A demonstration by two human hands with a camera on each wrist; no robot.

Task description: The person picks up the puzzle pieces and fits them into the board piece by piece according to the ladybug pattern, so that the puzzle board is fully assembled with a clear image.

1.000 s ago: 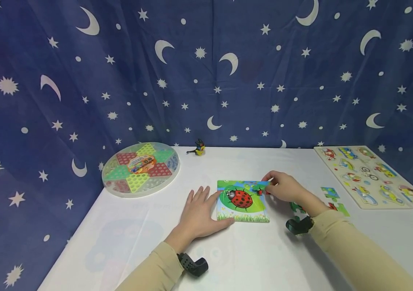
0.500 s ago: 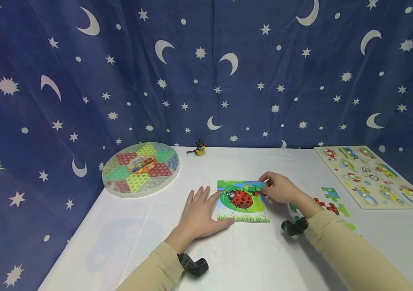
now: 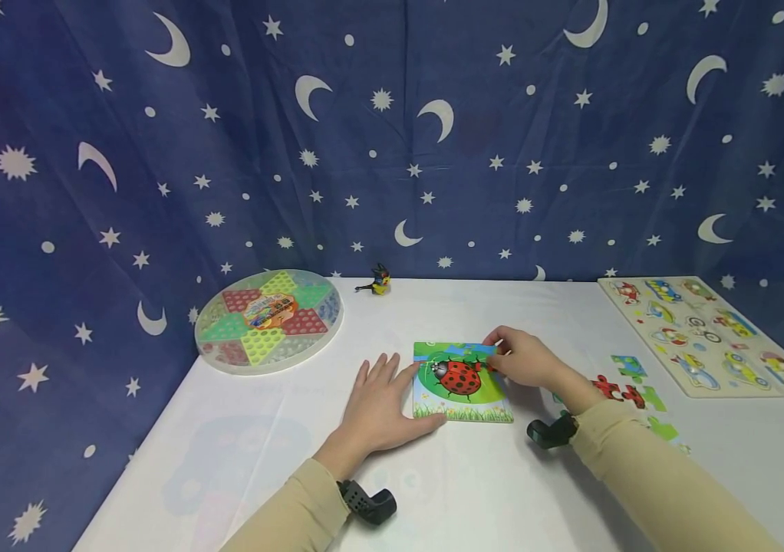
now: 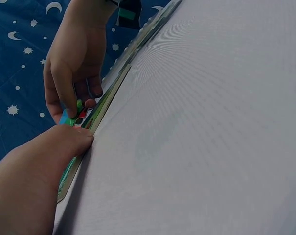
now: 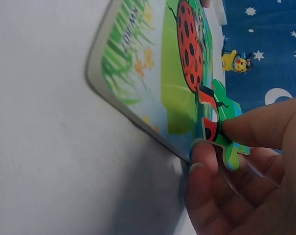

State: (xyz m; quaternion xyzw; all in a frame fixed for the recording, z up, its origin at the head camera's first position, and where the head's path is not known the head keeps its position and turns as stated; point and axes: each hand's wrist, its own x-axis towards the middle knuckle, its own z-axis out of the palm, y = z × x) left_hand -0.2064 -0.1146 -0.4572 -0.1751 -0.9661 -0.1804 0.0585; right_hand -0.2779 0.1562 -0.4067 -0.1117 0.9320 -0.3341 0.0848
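A ladybug puzzle board point(image 3: 478, 415) lies flat on the white table. My left hand point(image 3: 380, 410) rests at its left side, fingers spread and straight, with the thumb point(image 4: 79, 139) along the near edge. Between thumb and fingers, my right hand point(image 3: 526, 359) pinches a jigsaw piece point(image 5: 228, 108), green with red and black parts and a curved notch. That piece is tilted, close over the board's right part, beside the printed ladybug point(image 5: 189, 46). The right fingertips are right at the board's edge in the right wrist view.
Several loose jigsaw pieces point(image 3: 630, 366) lie right of the board, some partly hidden by the right arm. A wooden vehicle puzzle point(image 3: 709, 337) lies at the far right. A round Chinese checkers board point(image 3: 268, 322) sits back left. A small yellow-black figurine point(image 3: 380, 280) stands near the star-patterned curtain point(image 3: 364, 192).
My right hand has moved a little left over the board with the jigsaw piece, uncovering more loose pieces on the right. The left hand has stayed in place.
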